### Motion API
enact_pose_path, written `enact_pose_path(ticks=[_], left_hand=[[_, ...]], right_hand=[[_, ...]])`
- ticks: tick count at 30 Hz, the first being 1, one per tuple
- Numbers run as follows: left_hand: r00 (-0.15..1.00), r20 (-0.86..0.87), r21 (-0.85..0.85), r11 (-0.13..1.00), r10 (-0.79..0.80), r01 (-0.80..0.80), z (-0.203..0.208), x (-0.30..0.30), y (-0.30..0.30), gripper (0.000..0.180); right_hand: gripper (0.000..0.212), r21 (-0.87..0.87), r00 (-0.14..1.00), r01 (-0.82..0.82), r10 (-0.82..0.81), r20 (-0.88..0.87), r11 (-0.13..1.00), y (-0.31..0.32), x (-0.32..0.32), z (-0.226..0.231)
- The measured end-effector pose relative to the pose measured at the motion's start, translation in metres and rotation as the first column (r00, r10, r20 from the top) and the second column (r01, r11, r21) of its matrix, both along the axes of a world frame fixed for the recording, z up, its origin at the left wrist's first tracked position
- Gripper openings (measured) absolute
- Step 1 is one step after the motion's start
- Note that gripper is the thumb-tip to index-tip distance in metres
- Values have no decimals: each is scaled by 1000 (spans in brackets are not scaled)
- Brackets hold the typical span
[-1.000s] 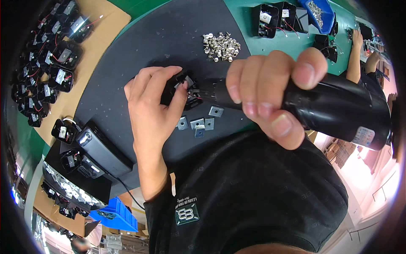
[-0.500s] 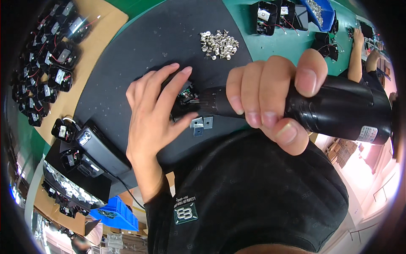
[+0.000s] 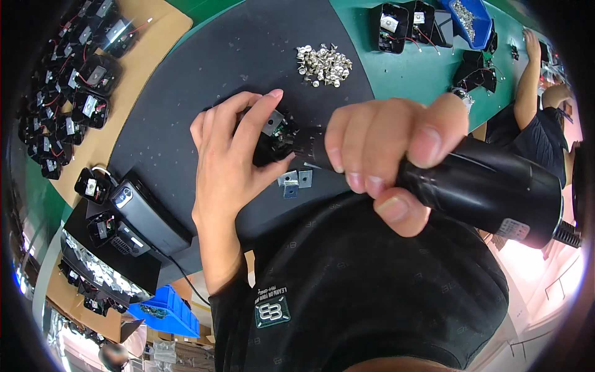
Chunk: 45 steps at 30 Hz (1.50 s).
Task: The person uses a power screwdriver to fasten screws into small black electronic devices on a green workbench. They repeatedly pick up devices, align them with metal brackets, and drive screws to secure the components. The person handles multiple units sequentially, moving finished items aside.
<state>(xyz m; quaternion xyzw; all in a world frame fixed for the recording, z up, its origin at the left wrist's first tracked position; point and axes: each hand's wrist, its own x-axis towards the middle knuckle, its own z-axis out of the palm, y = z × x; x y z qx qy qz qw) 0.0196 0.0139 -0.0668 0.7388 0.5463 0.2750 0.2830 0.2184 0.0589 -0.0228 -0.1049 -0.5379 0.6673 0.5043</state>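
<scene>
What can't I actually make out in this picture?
Head view:
Black plastic housing: partly hidden by the left hand.
Black cylindrical handheld tool: middle covered by the right hand, tip indistinct against the housing.
Heaped silvery metal screws: too small to count.
Co-worker in black: cut off by the picture's dark rim.

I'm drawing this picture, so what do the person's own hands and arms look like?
The left hand and right hand are bare: no gloves or rings show. The nails look short. The left arm wears a black sleeve, ending well above the wrist. The right sleeve can't be made out.
</scene>
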Motion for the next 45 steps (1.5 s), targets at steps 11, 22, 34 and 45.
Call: enact_pose_path(ticks=[11,22,34,45], left_hand=[[998,-2,300,952,-69,67,4,-6,-2,66],[983,179,284,959,-45,-8,6,3,-3,27],[988,153,299,953,4,-50,10,0,-3,26],[986,165,309,948,27,-78,8,1,-3,26]], right_hand=[[40,-158,994,-40,23,-107,987,10,19,30],[39,-193,977,-107,67,-202,975,17,25,31],[41,-174,972,-134,96,-213,976,19,20,27],[39,-215,984,-146,119,-134,966,19,21,30]])
